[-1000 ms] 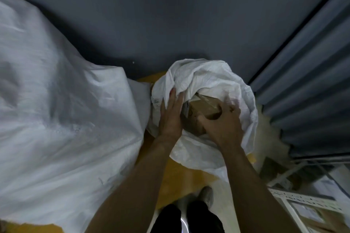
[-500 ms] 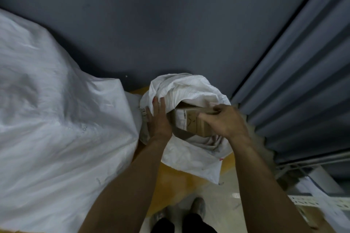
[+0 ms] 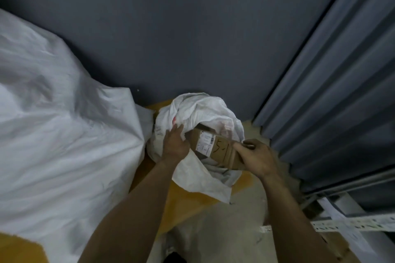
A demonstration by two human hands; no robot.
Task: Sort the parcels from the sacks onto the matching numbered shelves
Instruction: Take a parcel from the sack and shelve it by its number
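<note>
A dim grey-blue wall (image 3: 192, 28) is met at right by a ribbed grey shutter (image 3: 342, 92), and a pale floor (image 3: 224, 230) marked with a yellow patch (image 3: 183, 205) is seen below.

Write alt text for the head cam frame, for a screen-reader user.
Seen from above, a person's right hand grips a cardboard parcel handwritten "5-1", half out of a small white sack whose rim the left hand holds. A larger white sack lies to the left; a grey wall and corrugated shutter stand behind.
</note>
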